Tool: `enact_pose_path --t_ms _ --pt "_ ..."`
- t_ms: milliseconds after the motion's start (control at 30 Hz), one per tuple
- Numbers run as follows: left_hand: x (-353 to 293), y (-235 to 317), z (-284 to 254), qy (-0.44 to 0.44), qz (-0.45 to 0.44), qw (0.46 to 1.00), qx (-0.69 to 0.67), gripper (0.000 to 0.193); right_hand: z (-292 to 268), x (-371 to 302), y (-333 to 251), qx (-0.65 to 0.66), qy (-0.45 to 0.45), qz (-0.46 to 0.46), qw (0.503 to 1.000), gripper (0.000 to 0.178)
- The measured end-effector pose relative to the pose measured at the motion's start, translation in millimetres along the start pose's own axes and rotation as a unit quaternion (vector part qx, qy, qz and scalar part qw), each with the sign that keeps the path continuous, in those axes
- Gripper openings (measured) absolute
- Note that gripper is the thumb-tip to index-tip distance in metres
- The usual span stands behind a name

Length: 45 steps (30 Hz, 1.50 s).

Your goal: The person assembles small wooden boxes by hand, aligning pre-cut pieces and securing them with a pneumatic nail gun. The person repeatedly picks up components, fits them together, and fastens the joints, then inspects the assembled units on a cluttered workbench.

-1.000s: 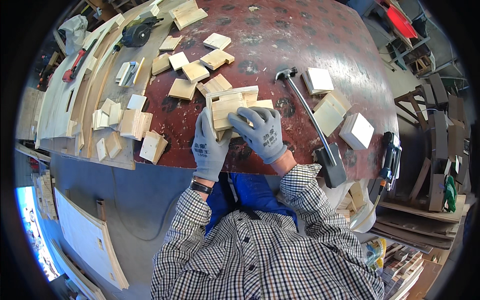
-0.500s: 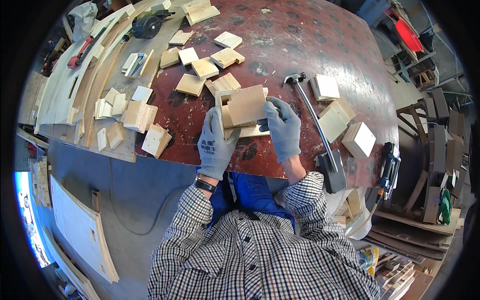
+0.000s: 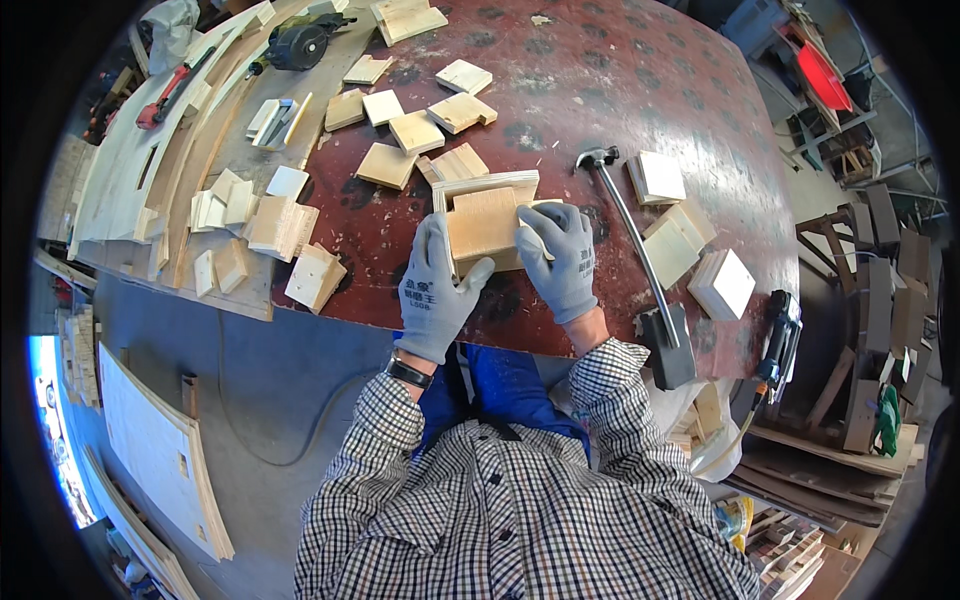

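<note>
Between my two grey-gloved hands, at the near edge of the dark red table, is a small wooden box (image 3: 486, 228) made of plywood pieces. A pale board edge stands up along its far side. My left hand (image 3: 438, 290) grips the box's left side, thumb on the near edge and fingers beyond. Opposite it, my right hand (image 3: 558, 258) closes on the right side, its fingertips at the upper right corner. The underside of the box is hidden. A claw hammer (image 3: 628, 235) lies to the right, its dark grip towards me.
Several wooden blocks (image 3: 417, 131) lie scattered beyond the box, with more stacks (image 3: 284, 228) at the left. Past the hammer sit square wooden pieces (image 3: 721, 285) and a blue-black air tool (image 3: 778, 340) with a hose. A black power tool (image 3: 298, 42) rests at the far left.
The square board that was tilted over the box now sits lower and more level with it. My right hand has shifted slightly left and turned inward; the left hand stays at its side.
</note>
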<state>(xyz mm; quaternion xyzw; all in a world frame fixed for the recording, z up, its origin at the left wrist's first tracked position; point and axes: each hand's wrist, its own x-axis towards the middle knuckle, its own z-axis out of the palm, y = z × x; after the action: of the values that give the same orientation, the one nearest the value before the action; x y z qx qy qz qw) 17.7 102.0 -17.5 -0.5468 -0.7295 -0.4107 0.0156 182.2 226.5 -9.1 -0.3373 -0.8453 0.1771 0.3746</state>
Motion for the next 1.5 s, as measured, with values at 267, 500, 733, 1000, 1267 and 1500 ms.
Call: enact_pose_path --t_ms 267,500,733,1000,1267,1500 --pt "3 -4 3 -0.019 -0.021 1.000 0.006 0.063 23 -22 29 -0.013 -0.055 -0.037 0.998 0.086" --pt "7 -3 1 0.021 0.036 0.999 0.030 0.062 25 -16 30 -0.043 -0.082 -0.029 0.995 0.082" --pt "3 -9 2 -0.005 0.031 0.999 -0.002 0.052 21 -17 27 -0.059 -0.101 -0.023 0.993 0.086" --pt "0 -3 3 -0.042 -0.007 0.998 0.039 0.063 23 -18 26 -0.082 -0.112 -0.007 0.990 0.086" --pt "-2 -15 4 -0.034 0.001 0.999 0.017 0.072 24 -15 26 -0.087 -0.125 -0.020 0.988 0.086" --pt "-12 -17 24 0.037 -0.061 0.997 -0.020 0.074 17 -10 17 -0.081 -0.135 -0.008 0.988 0.084"
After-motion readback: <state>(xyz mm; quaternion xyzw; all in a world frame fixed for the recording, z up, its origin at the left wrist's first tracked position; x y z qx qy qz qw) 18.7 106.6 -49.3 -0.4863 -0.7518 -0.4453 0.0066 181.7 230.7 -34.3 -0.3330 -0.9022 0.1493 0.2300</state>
